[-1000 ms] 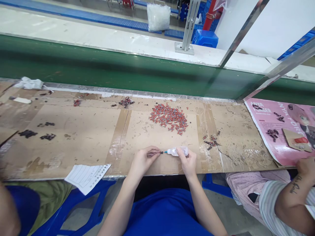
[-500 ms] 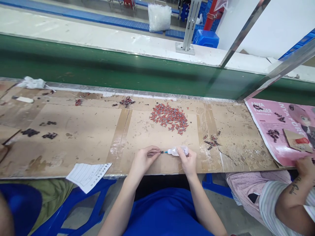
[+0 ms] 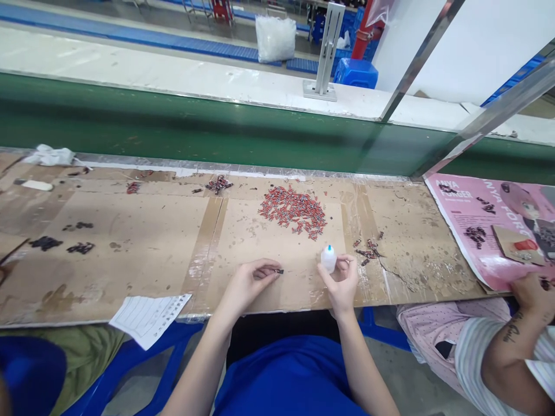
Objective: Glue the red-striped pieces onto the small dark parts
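Between thumb and fingertips, my left hand point(image 3: 255, 277) pinches a small black part point(image 3: 280, 271), just above the cardboard. My right hand point(image 3: 342, 280) is closed on a white translucent squeeze bottle point(image 3: 328, 261) with a blue tip. The bottle stands upright, its tip pointing up and away from me; whether its base touches the cardboard I cannot tell. Beyond my hands lies a wide pile of small red and silver parts point(image 3: 292, 209). A few dark and red pieces point(image 3: 368, 251) lie scattered to the right of my right hand.
Cardboard point(image 3: 165, 254) covers the bench, with a green wall point(image 3: 217, 136) along its back. Black parts point(image 3: 45, 242) lie at the left. A paper sheet point(image 3: 150, 315) overhangs the front edge. At right, a co-worker's hand point(image 3: 529, 294) is beside a pink poster point(image 3: 459, 225).
The bottle has gone from lying sideways with its tip at the black part to standing upright, farther right. My left hand still pinches the black part. The view has shifted slightly.
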`<state>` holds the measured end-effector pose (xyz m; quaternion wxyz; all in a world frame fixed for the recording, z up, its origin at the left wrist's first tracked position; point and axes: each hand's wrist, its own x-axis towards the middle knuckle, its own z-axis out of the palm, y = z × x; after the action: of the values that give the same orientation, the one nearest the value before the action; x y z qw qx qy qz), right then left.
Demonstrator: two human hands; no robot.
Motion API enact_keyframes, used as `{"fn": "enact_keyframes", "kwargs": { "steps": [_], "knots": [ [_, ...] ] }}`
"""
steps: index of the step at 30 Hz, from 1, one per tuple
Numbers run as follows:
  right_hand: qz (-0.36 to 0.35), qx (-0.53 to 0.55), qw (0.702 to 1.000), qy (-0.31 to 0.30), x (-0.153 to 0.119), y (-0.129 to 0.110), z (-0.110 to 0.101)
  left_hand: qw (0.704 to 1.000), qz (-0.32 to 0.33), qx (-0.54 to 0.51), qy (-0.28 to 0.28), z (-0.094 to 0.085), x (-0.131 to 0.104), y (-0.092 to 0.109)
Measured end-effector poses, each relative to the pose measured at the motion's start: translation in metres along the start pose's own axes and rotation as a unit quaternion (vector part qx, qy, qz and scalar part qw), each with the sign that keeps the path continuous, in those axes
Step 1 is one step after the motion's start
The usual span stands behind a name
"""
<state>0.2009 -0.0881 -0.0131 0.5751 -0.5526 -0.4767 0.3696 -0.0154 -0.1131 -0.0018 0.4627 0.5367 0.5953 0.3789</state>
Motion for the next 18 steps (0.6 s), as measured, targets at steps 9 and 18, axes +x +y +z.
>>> {"fn": "enact_keyframes", "kwargs": {
  "steps": [9, 18],
  "knots": [
    [-0.033, -0.108, 0.993, -0.036, -0.001, 0.003, -0.004, 0.968, 0.122, 0.218, 0.041, 0.005, 0.078, 0.024],
    [-0.189, -0.139, 0.971, 0.054, -0.027, -0.018, -0.011, 0.913, 0.169, 0.369, 0.030, 0.016, 0.106, 0.020]
  ]
}}
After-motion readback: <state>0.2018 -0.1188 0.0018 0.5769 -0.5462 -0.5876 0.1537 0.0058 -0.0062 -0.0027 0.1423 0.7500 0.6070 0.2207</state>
